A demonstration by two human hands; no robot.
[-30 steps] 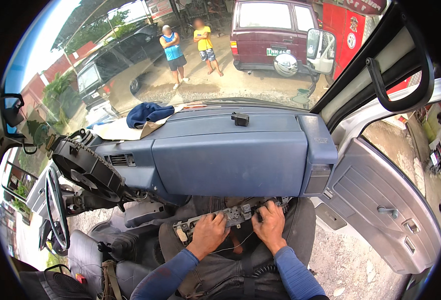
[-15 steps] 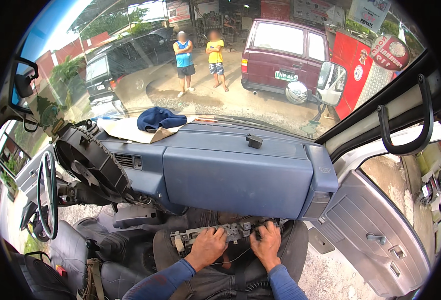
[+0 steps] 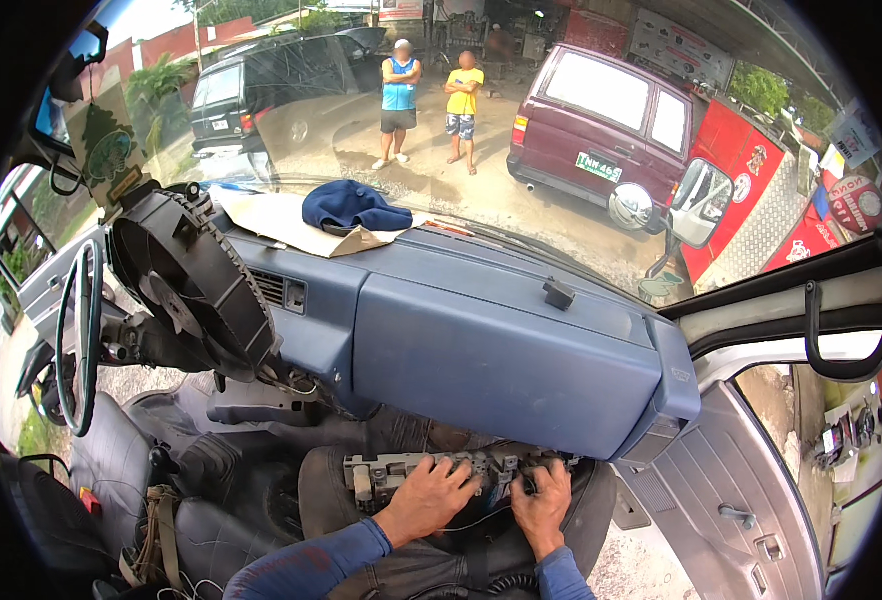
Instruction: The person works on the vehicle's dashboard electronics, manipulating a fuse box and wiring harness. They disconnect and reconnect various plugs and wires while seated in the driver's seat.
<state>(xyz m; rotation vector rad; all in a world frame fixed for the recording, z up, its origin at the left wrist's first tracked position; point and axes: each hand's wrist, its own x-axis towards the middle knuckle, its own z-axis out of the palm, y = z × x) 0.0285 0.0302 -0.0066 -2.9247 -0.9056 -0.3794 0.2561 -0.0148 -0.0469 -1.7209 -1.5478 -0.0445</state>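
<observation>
A long, grey plastic part with blocky fittings along it (image 3: 365, 476) lies across my lap; its exact kind I cannot make out. My left hand (image 3: 429, 505) rests over its middle, fingers curled on the upper edge. Close to the part's right end, my right hand (image 3: 543, 508) is closed with thumb and fingers bent inward against it. Whatever sits between those right fingertips is hidden. A thin pale wire (image 3: 473, 524) runs below the part between my two hands.
Ahead stands the blue dashboard (image 3: 491, 365), bearing a dark blue cap (image 3: 353, 207) and a small black block (image 3: 559, 293). A black round-framed unit (image 3: 196, 285) leans near the steering wheel (image 3: 83, 340). The door (image 3: 726, 490) is at right. Two people stand outside beyond the windshield.
The view has turned, so the dashboard and the scene outside sit farther right. My right hand has drawn its fingers in more tightly; my left stays on the grey part.
</observation>
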